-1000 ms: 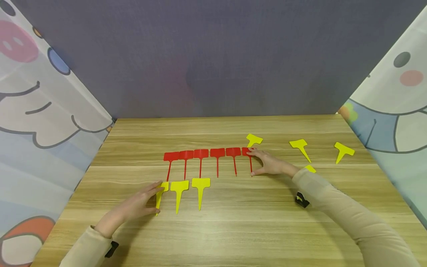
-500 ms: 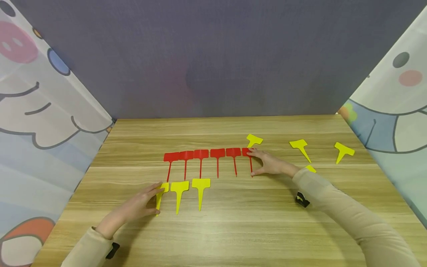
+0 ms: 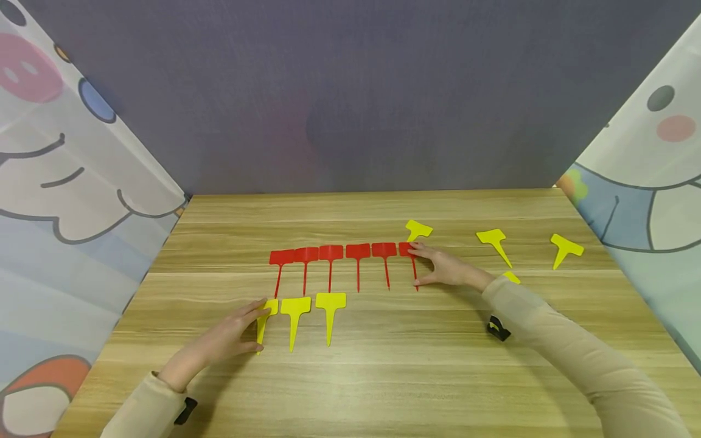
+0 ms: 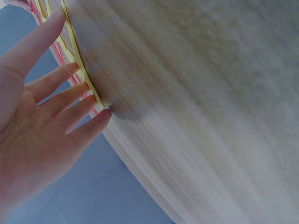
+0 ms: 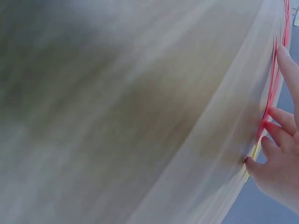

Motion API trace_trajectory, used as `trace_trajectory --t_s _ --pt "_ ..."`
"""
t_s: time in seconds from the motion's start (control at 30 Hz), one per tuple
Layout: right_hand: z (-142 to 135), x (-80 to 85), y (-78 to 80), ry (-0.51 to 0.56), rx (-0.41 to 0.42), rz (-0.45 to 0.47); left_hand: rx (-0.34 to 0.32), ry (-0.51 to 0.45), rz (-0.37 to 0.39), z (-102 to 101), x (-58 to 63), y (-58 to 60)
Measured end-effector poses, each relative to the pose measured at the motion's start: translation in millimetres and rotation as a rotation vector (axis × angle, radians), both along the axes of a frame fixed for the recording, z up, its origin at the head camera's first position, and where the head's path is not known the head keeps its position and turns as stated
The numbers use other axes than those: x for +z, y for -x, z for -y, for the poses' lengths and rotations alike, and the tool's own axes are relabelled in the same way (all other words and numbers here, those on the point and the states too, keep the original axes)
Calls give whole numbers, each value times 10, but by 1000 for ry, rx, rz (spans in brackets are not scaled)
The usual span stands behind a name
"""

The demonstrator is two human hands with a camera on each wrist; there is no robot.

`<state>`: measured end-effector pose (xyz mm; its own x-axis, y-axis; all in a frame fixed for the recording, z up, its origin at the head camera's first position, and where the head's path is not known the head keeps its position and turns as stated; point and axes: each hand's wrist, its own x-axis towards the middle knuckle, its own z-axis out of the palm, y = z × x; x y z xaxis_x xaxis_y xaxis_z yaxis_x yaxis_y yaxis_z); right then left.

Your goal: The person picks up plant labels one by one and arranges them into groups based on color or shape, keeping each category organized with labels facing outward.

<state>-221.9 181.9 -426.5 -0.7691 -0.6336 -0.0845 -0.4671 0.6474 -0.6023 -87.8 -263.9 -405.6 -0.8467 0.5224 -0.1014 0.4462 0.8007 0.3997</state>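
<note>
Row of six red, thin, plastic-looking T-shaped tags (image 3: 358,250) on wood-grain counter (image 3: 383,377); right hand (image 3: 446,268), fingers spread, touches rightmost red tag (image 3: 405,249). Left hand (image 3: 224,337), fingers spread, near side of row's left end, touches leftmost yellow T-shaped tag (image 3: 273,308); two yellow neighbours (image 3: 296,305) alongside

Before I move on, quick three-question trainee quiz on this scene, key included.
1. Count: how many red tags lie in the row?
2. True or false: the left hand touches the leftmost yellow tag.
3. Multiple choice: which red tag in the row is the right hand on? (a) leftmost (b) third from left (c) rightmost

Key: 1. six; 2. true; 3. c
</note>
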Motion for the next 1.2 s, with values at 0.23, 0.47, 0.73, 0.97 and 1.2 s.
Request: trace_trajectory --t_s 0.23,0.47,0.73,0.97,1.2 --pt "16 41 5 48 -56 6 -1 15 -6 2 -5 -7" --pt "4 114 98 180 -196 13 -6 23 -15 0 -6 -3" --pt "-44 191 260 220 -323 35 -9 15 -17 -10 3 3" --pt "-41 225 402 187 -368 13 -1 16 -5 -5 -4 10" --pt "-13 218 508 160 -419 22 2 22 -8 0 -12 16"
